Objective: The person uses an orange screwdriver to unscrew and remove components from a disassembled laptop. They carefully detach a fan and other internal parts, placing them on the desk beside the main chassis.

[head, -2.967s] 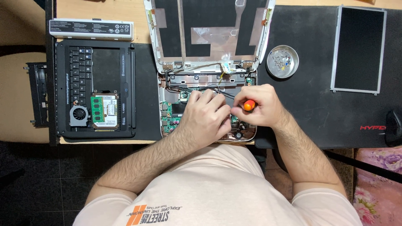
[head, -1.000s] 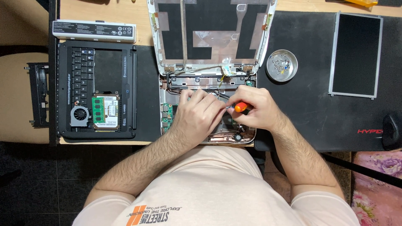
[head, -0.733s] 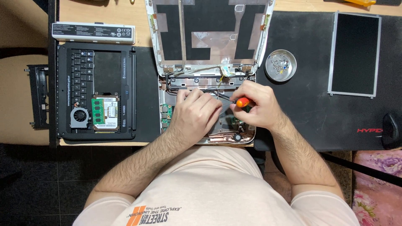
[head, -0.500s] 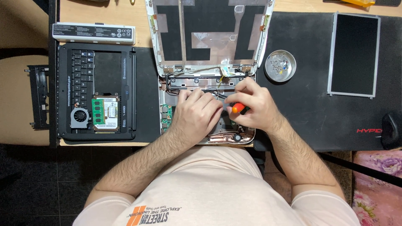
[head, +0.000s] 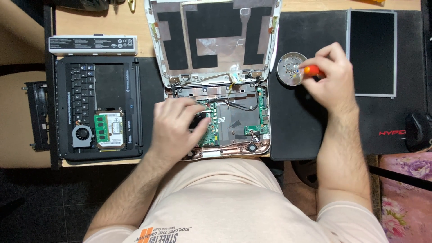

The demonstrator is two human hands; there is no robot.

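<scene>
An opened small laptop (head: 234, 117) lies in front of me, its green circuit board and wires exposed, with the bare white lid shell (head: 216, 40) standing open behind. My left hand (head: 177, 128) rests on the left part of the board, fingers spread and pressing down. My right hand (head: 330, 76) holds an orange-handled screwdriver (head: 310, 70), tip over a round metal dish (head: 290, 67) that holds several small screws. The dish sits on a black mat (head: 306, 126) to the right of the laptop.
Left of the laptop lies a black keyboard tray (head: 96, 108) carrying a fan, a memory module and a drive. A grey battery pack (head: 92, 45) lies behind it. A loose screen panel (head: 372, 51) lies at the right, and a black mouse (head: 418, 130) at the right edge.
My right hand has lifted off the laptop's board and swung right with the screwdriver to the metal dish. My left hand has stayed on the board, now uncovered more.
</scene>
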